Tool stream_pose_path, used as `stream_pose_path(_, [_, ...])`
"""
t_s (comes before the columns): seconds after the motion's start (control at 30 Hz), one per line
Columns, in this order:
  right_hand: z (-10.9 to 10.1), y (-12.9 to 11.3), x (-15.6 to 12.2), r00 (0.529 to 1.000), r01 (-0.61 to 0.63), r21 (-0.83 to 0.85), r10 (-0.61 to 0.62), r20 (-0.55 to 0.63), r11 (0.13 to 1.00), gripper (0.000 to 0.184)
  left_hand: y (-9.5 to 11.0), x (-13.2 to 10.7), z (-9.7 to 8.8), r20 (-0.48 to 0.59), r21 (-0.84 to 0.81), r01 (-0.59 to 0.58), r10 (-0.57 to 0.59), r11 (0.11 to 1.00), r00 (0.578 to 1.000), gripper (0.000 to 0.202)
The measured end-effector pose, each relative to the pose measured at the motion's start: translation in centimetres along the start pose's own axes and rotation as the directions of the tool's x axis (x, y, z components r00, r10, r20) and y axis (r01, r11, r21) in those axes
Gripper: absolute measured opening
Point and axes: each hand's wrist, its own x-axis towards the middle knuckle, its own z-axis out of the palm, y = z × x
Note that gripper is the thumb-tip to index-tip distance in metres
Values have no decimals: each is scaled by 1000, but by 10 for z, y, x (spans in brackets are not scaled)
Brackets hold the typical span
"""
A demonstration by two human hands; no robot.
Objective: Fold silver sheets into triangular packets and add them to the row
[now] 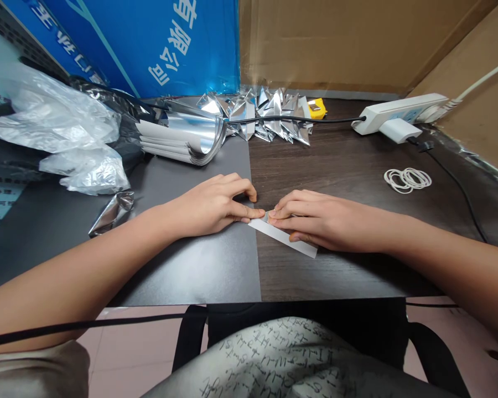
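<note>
Left hand (pixel 209 207) and right hand (pixel 315 218) come together, seemingly pinching a narrow white foil strip (pixel 290 240) against the dark wood-grain table (pixel 340 271). Part of the strip is hidden beneath the right fingers (pixel 284 205), so its shape there is hard to make out. Crumpled silver foil pieces (pixel 274 116) lie farther back, partly crossed by a black cable (pixel 299 118).

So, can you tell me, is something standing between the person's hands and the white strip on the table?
Nothing visible stands in the way. The left hand and the right hand are already at the white strip, with the fingers of both hands meeting at its end.
</note>
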Motion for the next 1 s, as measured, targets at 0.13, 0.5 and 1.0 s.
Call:
stream_pose_path(0.13, [-1,-1,0,999,-23,14,23,27,1000,33,3,0,-2,30,97,-35,33,995,999,33])
stream_pose_path(0.5, [-3,-3,-1,996,-51,-80,56,65,995,35,22,6,2,-1,58,-24,24,998,1000,39])
stream_pose_path(1.0, [-3,1,-4,1000,5,-145,-1,26,989,34,34,11,0,-7,172,-84,87,981,996,32])
